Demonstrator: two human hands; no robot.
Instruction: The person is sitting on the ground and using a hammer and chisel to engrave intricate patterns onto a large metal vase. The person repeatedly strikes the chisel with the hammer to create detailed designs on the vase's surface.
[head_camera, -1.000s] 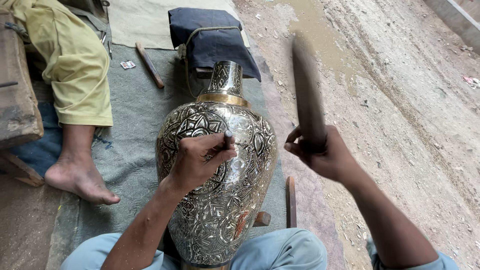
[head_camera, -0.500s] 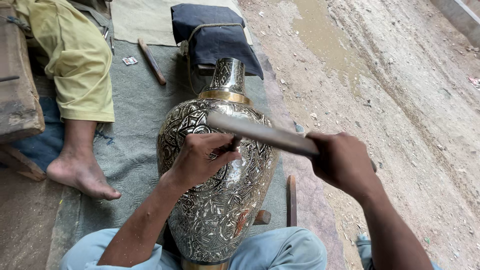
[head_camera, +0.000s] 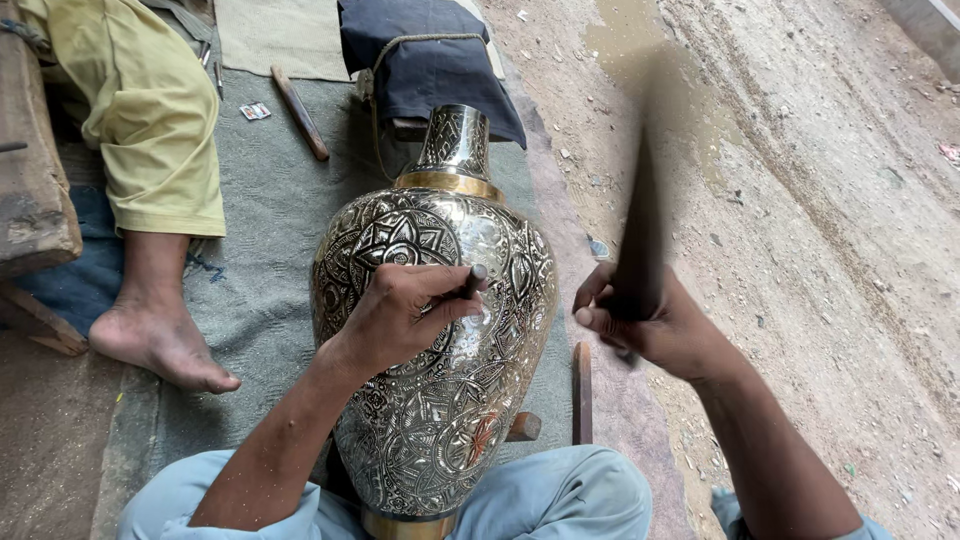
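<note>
Since half a second ago our right hand (head_camera: 655, 325) has swung the dark wooden striking stick (head_camera: 640, 235) from lying flat across the vase to standing near upright, blurred by motion. Left hand has not shifted.

Left to right:

- Far left: a seated person's bare foot (head_camera: 165, 345) and yellow-green trouser leg (head_camera: 150, 120) on the grey-green mat (head_camera: 270, 230). Well apart from our work.
- On the mat beyond: a short brown wooden stick (head_camera: 300, 112), lying loose, out of the swing path.
- Centre: the large engraved silver-and-brass metal vase (head_camera: 430, 400) lies tilted, base between our light-blue-trousered knees (head_camera: 560, 495), neck pointing away toward a dark blue folded cushion (head_camera: 425, 60). We judge the knees clamp it so it won't roll under blows.
- Our left hand (head_camera: 400, 315) rests on the vase shoulder, fingers curled tight, pinching a thin dark metal chisel (head_camera: 472, 280) against the surface. Palm on the metal likely steadies the tip.
- Just right of the vase: a narrow reddish wooden bar (head_camera: 582, 390) on the ground, and a small wooden block (head_camera: 523, 427) touching the vase belly, probably a chock.
- Right hand: fingers wrapped closed around the stick's lower end, raised beside the vase, not touching it.
- Far right: bare dirt ground (head_camera: 820, 250).
</note>
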